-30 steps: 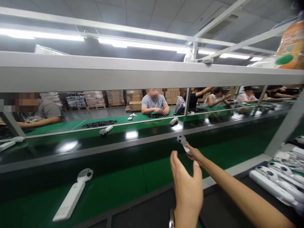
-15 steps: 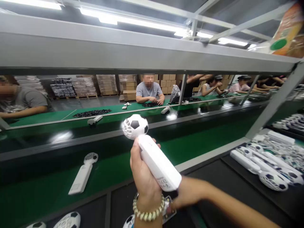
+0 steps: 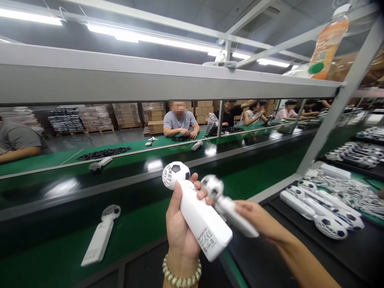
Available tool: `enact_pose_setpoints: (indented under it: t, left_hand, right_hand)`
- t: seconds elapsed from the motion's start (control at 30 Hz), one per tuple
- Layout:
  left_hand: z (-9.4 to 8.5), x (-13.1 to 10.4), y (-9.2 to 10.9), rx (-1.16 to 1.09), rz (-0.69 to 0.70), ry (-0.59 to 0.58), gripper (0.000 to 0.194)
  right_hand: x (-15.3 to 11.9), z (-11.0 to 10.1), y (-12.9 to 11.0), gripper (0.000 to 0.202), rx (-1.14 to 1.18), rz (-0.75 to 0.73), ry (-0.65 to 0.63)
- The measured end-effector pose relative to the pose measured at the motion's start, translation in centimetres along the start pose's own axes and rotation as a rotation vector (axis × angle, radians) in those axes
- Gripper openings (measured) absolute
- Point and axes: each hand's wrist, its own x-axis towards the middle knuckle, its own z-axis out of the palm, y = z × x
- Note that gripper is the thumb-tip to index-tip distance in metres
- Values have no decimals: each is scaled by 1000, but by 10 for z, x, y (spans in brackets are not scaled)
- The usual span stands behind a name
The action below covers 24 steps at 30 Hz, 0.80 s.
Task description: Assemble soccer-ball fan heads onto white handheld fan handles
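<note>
Your left hand [image 3: 180, 224] grips one fan [image 3: 195, 208] at frame centre, your right hand [image 3: 258, 220] holds a second fan [image 3: 228, 206]; both need a steady hold.

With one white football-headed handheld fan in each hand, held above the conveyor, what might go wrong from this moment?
1. The left hand holds the white plastic fan with the football-patterned head only by its handle; it may slip and drop.
2. The right hand holds the second white football-headed fan close by; the two heads could knock together.
3. Another white fan lies on the green conveyor belt below; a dropped fan might hit it.
</note>
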Motion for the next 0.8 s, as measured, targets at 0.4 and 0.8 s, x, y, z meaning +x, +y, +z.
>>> enact_pose_setpoints:
  t: [0.4, 0.8]
  left_hand:
    - [-33, 56, -43, 113, -254, 382, 18]
    - [-32, 57, -57, 411, -254, 339, 10]
  right_hand:
    - [-28, 11, -38, 33, 1173, 327, 296]
    - [-20, 12, -39, 34, 1156, 348, 346]
